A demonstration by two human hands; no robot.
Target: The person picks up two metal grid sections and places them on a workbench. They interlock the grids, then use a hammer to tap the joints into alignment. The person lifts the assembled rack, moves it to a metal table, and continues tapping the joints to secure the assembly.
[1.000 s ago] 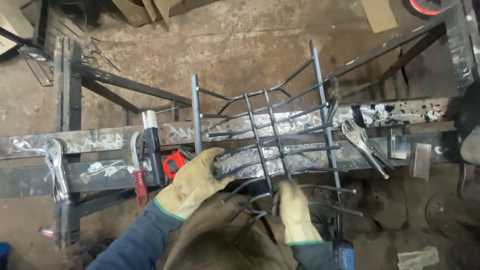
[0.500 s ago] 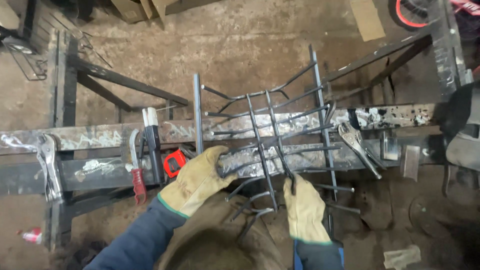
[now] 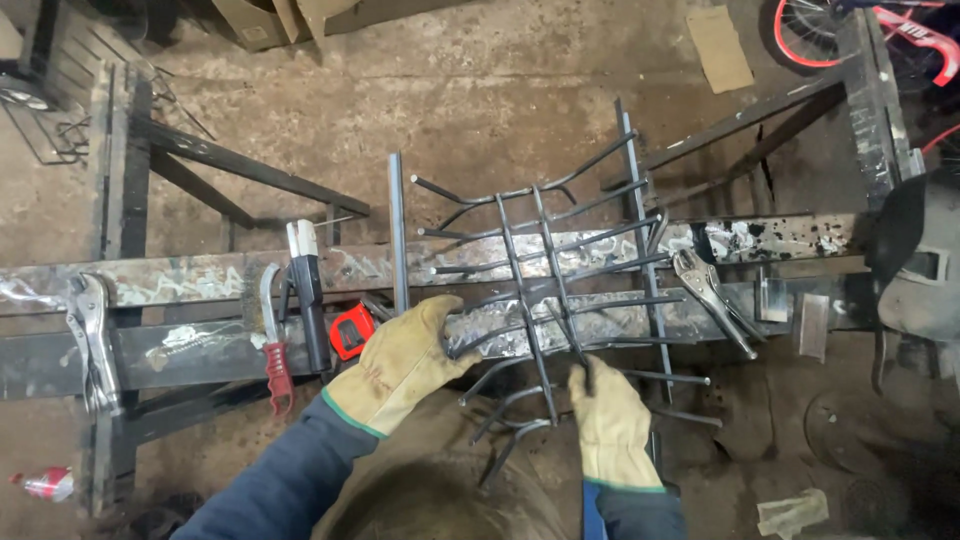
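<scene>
A worker in yellow leather gloves is steadying a welded rod grille lying across the scarred steel workbench. The left hand is curling around a bent rod end; the right hand is pinching a bar. Overhanging the near edge, the grille could tip and slide.

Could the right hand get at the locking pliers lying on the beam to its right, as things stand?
Probably yes. The right hand grips a bar of the rod grid; the locking pliers lie uncovered just beyond the grid's edge, though it must release first.
</scene>
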